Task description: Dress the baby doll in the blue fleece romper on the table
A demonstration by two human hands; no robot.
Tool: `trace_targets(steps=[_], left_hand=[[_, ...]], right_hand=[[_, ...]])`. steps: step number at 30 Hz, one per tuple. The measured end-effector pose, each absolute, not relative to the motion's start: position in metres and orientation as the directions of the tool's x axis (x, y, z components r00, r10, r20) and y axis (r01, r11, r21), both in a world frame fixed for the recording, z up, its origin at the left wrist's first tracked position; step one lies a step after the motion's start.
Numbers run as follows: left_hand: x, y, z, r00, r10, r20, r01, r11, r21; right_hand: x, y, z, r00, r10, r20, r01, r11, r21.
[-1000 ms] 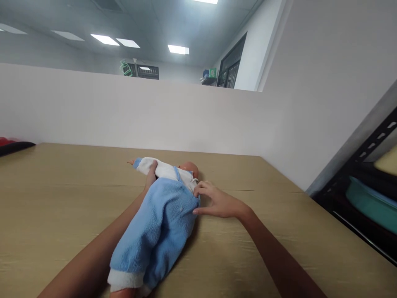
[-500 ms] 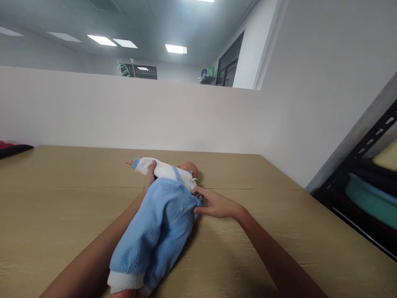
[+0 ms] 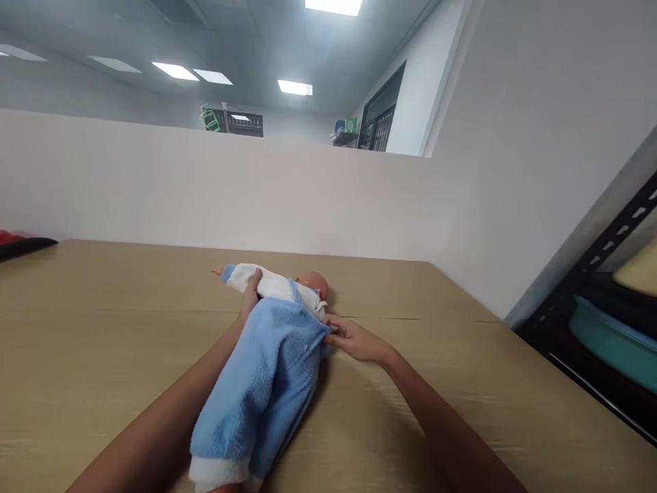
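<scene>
A baby doll (image 3: pixel 314 282) lies on the wooden table, its head away from me and its legs toward me. It wears a white top (image 3: pixel 272 283) and fleecy blue overalls (image 3: pixel 267 342) with white cuffs. My left hand (image 3: pixel 250 294) grips the doll round its side, under the outstretched arm; the thumb shows on the white sleeve and the other fingers are hidden. At the doll's right side, my right hand (image 3: pixel 354 337) pinches the edge of the blue overalls between thumb and fingers, pulling the cloth taut.
The wooden table (image 3: pixel 128 342) reaches to a low white partition (image 3: pixel 230 192). On the right stands a black metal rack (image 3: pixel 590 274) holding a teal bin (image 3: pixel 610 342). A dark-rimmed red object (image 3: pixel 11 237) sits at the far left edge.
My right hand has closed from a wider grasp into a pinch on the overalls' edge, drawing the cloth outward. My left hand keeps its hold. The view has shifted slightly.
</scene>
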State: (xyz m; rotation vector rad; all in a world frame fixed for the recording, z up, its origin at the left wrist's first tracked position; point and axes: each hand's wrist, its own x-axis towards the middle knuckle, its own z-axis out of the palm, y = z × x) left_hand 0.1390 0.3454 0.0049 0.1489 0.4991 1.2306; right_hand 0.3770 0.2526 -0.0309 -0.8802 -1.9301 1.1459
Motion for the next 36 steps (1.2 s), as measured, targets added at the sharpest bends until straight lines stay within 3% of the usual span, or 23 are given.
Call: trace_targets(steps=[4, 8, 11, 14, 17, 22, 26, 29, 32, 36], left_hand=[[0.146, 0.34, 0.006, 0.2, 0.944, -0.263, -0.885, 0.289, 0.364], [0.145, 0.34, 0.003, 0.245, 0.941, -0.234, -0.882, 0.316, 0.35], [0.144, 0.341, 0.002, 0.251, 0.943, -0.217, -0.886, 0.314, 0.342], [0.143, 0.343, 0.0, 0.251, 0.945, -0.21, -0.889, 0.311, 0.336], [0.144, 0.345, -0.003, 0.274, 0.941, -0.2, -0.883, 0.329, 0.335], [0.142, 0.345, -0.006, 0.346, 0.92, -0.184, -0.832, 0.391, 0.393], [0.14, 0.344, -0.003, 0.297, 0.932, -0.209, -0.831, 0.36, 0.425], [0.141, 0.343, -0.003, 0.263, 0.94, -0.218, -0.824, 0.337, 0.456], [0.142, 0.342, -0.007, 0.257, 0.941, -0.219, -0.804, 0.334, 0.492], [0.141, 0.343, -0.013, 0.279, 0.948, -0.152, -0.768, 0.316, 0.558]], right_hand=[[0.371, 0.258, -0.056, -0.493, 0.85, 0.187, 0.104, 0.271, -0.957], [0.372, 0.259, -0.059, -0.531, 0.836, 0.141, 0.183, 0.275, -0.944], [0.375, 0.259, -0.054, -0.461, 0.854, 0.243, 0.325, 0.417, -0.849], [0.379, 0.258, -0.049, -0.444, 0.826, 0.346, 0.503, 0.55, -0.666], [0.382, 0.253, -0.045, -0.577, 0.765, 0.287, 0.55, 0.623, -0.556], [0.381, 0.247, -0.041, -0.643, 0.736, 0.211, 0.575, 0.646, -0.502], [0.388, 0.254, -0.037, -0.63, 0.756, 0.179, 0.457, 0.548, -0.701], [0.396, 0.263, -0.045, -0.483, 0.852, 0.202, 0.322, 0.387, -0.864], [0.397, 0.269, -0.061, -0.336, 0.911, 0.238, 0.2, 0.316, -0.927], [0.392, 0.27, -0.073, -0.28, 0.927, 0.248, 0.125, 0.292, -0.948]])
